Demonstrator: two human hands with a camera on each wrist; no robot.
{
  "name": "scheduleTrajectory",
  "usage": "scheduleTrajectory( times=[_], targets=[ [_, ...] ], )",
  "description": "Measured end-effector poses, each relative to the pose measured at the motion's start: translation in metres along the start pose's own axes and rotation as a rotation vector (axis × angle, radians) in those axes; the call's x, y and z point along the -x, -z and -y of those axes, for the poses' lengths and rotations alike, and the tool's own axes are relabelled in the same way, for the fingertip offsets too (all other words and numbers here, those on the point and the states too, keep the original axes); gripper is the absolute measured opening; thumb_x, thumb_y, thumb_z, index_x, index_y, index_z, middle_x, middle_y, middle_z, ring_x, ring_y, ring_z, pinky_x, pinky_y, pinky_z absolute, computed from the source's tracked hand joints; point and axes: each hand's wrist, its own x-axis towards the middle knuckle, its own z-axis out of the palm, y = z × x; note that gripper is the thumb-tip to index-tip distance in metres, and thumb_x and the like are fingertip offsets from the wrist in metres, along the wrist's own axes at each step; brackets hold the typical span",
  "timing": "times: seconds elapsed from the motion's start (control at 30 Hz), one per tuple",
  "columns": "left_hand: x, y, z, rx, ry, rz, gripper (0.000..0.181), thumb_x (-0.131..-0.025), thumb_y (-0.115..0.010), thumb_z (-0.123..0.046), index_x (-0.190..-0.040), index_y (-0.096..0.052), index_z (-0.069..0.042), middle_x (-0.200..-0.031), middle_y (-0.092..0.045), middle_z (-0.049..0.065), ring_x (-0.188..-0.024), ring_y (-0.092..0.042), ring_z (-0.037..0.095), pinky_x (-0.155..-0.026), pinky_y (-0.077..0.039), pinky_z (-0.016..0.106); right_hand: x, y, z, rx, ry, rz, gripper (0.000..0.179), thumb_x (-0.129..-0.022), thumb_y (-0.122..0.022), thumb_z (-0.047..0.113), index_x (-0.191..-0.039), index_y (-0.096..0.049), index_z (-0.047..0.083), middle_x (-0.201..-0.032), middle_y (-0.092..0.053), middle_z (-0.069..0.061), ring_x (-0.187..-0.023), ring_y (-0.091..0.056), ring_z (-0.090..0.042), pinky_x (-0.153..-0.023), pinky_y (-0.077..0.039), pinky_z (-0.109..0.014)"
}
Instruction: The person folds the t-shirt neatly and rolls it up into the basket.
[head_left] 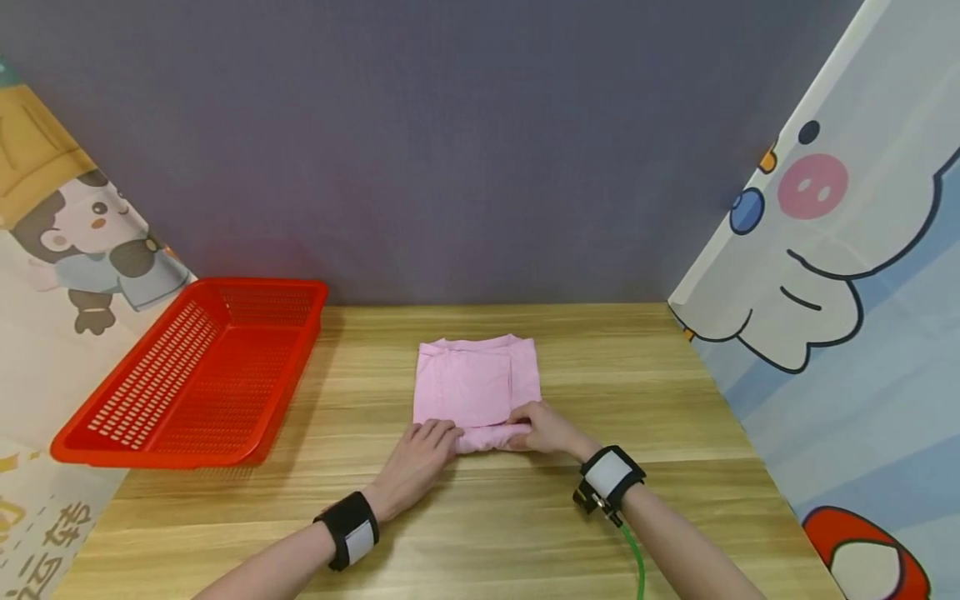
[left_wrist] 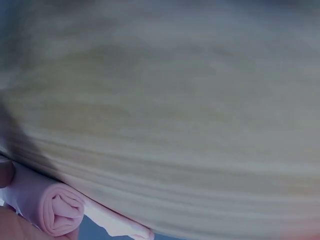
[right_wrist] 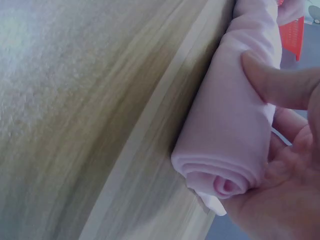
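A pink cloth (head_left: 476,383) lies folded on the table, and its near edge is wound into a roll. My left hand (head_left: 423,458) holds the left end of this roll, fingers over the top. At the right end, my right hand (head_left: 546,429) grips the roll between thumb and fingers. In the right wrist view the roll (right_wrist: 225,120) shows its spiral layers, with the thumb (right_wrist: 275,85) pressed along its side. The left wrist view catches the other coiled end (left_wrist: 62,210) beside the fingers at the lower left corner.
A red plastic basket (head_left: 281,392) with perforated sides stands on the table's left. The wood-grain table (head_left: 600,358) meets a dark grey panel (head_left: 480,150) at the back. Cartoon-printed panels border both sides. A green cable (head_left: 636,554) trails from the right wrist's strap.
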Motion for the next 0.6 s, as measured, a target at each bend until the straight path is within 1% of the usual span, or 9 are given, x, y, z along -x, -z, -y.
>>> scheduleTrajectory(
  times=[0.07, 0.13, 0.27, 0.37, 0.47, 0.53, 0.6],
  targets=[
    [-0.002, 0.000, -0.001, 0.044, 0.033, 0.010, 0.031, -0.094, -0.067, -0.016, -0.123, -0.061, -0.011, -0.119, -0.062, 0.002, -0.109, -0.059, 0.020, -0.086, -0.052, 0.039, 0.000, 0.002, 0.000, -0.011, -0.006, 0.009, 0.013, -0.081, -0.079, 0.009, -0.092, -0.075, 0.003, -0.087, -0.074, -0.005, -0.078, -0.055, -0.006, -0.070, -0.046, -0.020],
    [-0.004, 0.001, -0.001, 0.098, 0.072, 0.031, 0.031, -0.092, -0.068, -0.012, -0.122, -0.061, -0.011, -0.119, -0.063, 0.002, -0.109, -0.059, 0.021, -0.085, -0.053, 0.040, 0.002, 0.002, 0.000, -0.013, -0.012, 0.006, 0.014, -0.082, -0.078, 0.011, -0.093, -0.075, 0.003, -0.089, -0.074, -0.006, -0.080, -0.057, -0.007, -0.072, -0.047, -0.022],
    [-0.008, 0.001, 0.000, 0.211, 0.135, 0.059, 0.031, -0.090, -0.069, -0.009, -0.121, -0.063, -0.012, -0.118, -0.066, 0.001, -0.108, -0.062, 0.022, -0.085, -0.054, 0.043, 0.009, -0.003, 0.002, 0.042, -0.012, -0.032, 0.019, -0.085, -0.077, 0.014, -0.102, -0.073, 0.007, -0.098, -0.074, -0.004, -0.090, -0.064, -0.014, -0.082, -0.053, -0.031],
    [-0.011, 0.001, 0.003, 0.288, 0.159, 0.046, 0.026, -0.092, -0.070, -0.012, -0.117, -0.065, -0.012, -0.114, -0.069, 0.001, -0.104, -0.065, 0.023, -0.084, -0.055, 0.044, 0.017, -0.010, 0.002, 0.103, 0.019, -0.096, 0.028, -0.085, -0.078, 0.015, -0.110, -0.069, 0.009, -0.108, -0.071, -0.004, -0.100, -0.066, -0.018, -0.091, -0.054, -0.038],
    [-0.015, 0.002, 0.006, 0.352, 0.176, 0.034, 0.022, -0.093, -0.069, -0.016, -0.114, -0.066, -0.011, -0.110, -0.071, 0.002, -0.100, -0.066, 0.023, -0.083, -0.055, 0.044, 0.024, -0.018, 0.001, 0.191, 0.086, -0.187, 0.039, -0.082, -0.081, 0.014, -0.116, -0.064, 0.010, -0.113, -0.068, -0.003, -0.106, -0.064, -0.020, -0.094, -0.054, -0.042],
    [-0.018, 0.003, 0.009, 0.387, 0.193, 0.044, 0.021, -0.093, -0.069, -0.017, -0.113, -0.067, -0.010, -0.108, -0.072, 0.004, -0.099, -0.067, 0.025, -0.083, -0.055, 0.045, 0.026, -0.021, 0.001, 0.275, 0.132, -0.245, 0.043, -0.081, -0.082, 0.014, -0.119, -0.061, 0.011, -0.115, -0.065, -0.002, -0.107, -0.062, -0.020, -0.095, -0.053, -0.041],
    [-0.022, 0.003, 0.013, 0.423, 0.221, 0.076, 0.022, -0.094, -0.068, -0.016, -0.114, -0.067, -0.008, -0.109, -0.073, 0.007, -0.101, -0.068, 0.026, -0.087, -0.054, 0.047, 0.027, -0.024, 0.002, 0.371, 0.175, -0.298, 0.045, -0.081, -0.082, 0.015, -0.120, -0.060, 0.012, -0.115, -0.063, -0.001, -0.108, -0.061, -0.020, -0.096, -0.052, -0.041]
  ],
)
